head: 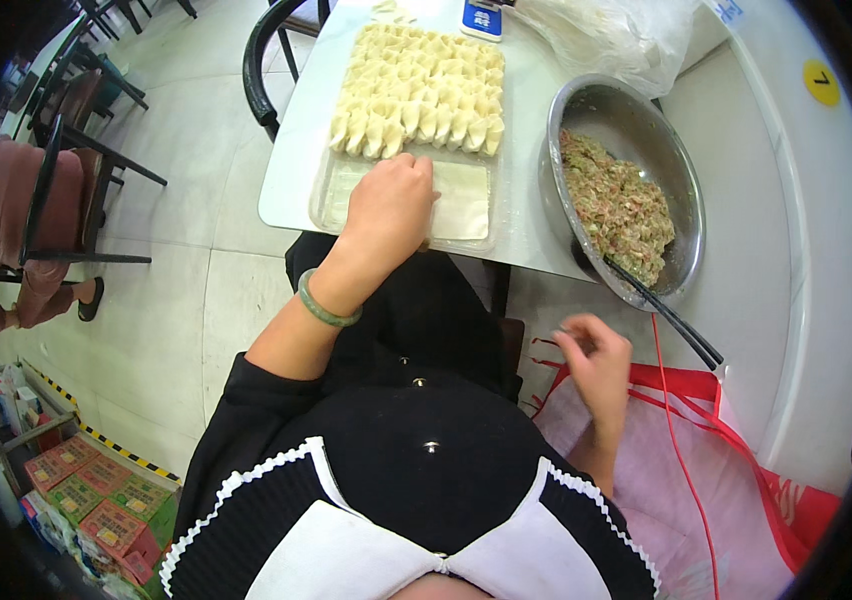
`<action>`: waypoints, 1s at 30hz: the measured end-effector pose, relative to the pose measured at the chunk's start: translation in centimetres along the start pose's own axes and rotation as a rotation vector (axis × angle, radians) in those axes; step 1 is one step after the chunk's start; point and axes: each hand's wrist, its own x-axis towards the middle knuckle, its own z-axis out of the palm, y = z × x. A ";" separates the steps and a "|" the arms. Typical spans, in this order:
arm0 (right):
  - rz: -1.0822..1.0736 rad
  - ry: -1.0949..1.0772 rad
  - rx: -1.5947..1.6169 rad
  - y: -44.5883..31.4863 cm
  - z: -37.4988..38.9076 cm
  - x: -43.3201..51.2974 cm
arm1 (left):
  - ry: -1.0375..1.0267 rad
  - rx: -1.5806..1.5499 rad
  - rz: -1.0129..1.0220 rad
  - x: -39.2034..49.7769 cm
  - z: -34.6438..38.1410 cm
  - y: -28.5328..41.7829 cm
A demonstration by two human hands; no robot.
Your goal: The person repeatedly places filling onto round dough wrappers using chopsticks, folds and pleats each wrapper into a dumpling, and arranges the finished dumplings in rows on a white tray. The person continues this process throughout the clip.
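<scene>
My left hand (392,199), a green bangle at its wrist, is over the front part of a clear plastic tray (497,225). Its fingertips point down and are hidden behind the hand, so what they hold cannot be told. Beside it lie pale square dough wrappers (463,202). Rows of folded dumplings (422,86) fill the back of the tray. Off the table's front edge hangs my right hand (594,356), blurred, its fingers curled and nothing clearly visible in them. To the right, a steel bowl (685,187) contains minced filling (613,202); black chopsticks (670,315) rest across its rim.
Behind the bowl lies a clear plastic bag (613,37), and a blue-and-white item (481,19) sits at the table's back. A red cord (672,420) hangs below the bowl beside a pink-and-red bag (651,465). A black chair (264,67) stands left; a person (13,217) sits farther off.
</scene>
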 end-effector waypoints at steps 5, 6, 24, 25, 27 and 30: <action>0.047 0.571 0.171 4.8 -4.2 -0.5 | 0.008 0.105 -0.126 1.1 1.5 0.9; -0.026 0.780 0.177 5.3 -4.4 0.2 | 0.023 0.125 -0.135 1.2 1.7 1.0; -0.502 0.127 0.126 -2.4 -7.1 15.5 | -0.069 -0.167 -0.072 -0.9 -0.7 2.8; -0.510 0.126 0.091 -2.6 -6.7 16.0 | -0.093 -0.188 -0.098 -0.9 -1.0 2.9; -0.529 0.115 0.031 -3.0 -6.2 16.8 | -0.109 -0.236 -0.149 -1.1 -1.4 3.2; -0.555 0.118 -0.006 -3.5 -5.4 17.1 | -0.029 -0.343 -0.182 -1.6 -1.7 3.8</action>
